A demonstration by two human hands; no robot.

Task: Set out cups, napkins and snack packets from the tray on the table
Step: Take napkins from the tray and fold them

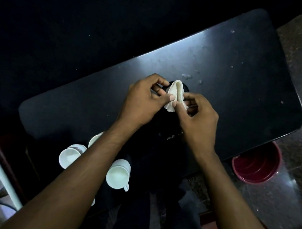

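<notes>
Holding a white folded napkin (175, 95) between both hands, up over the middle of the dark table (240, 73). My left hand (144, 101) has it pinched between the thumb and a bent finger at its near left edge, other fingers curled loosely, not flat. My right hand (194, 117) is pinched on the lower right edge the same way, thumb tip pressed right against the paper. So both sets of fingers are closed on the napkin, not spread.

The napkin's long axis runs roughly from near me to away from me, tilted a bit, with the rounded fold at the far end and the loose layers fanning out at the near end between my thumbs. Can't tell if it's touching the tabletop or just above it.

Closer to me, three white cups (118, 174) sit by the near edge of the table, partly hidden under my left forearm. A white-rimmed tray (3, 172) with blurry packets is at bottom left. A red bucket (256, 165) sits on the floor off the table's right side.
</notes>
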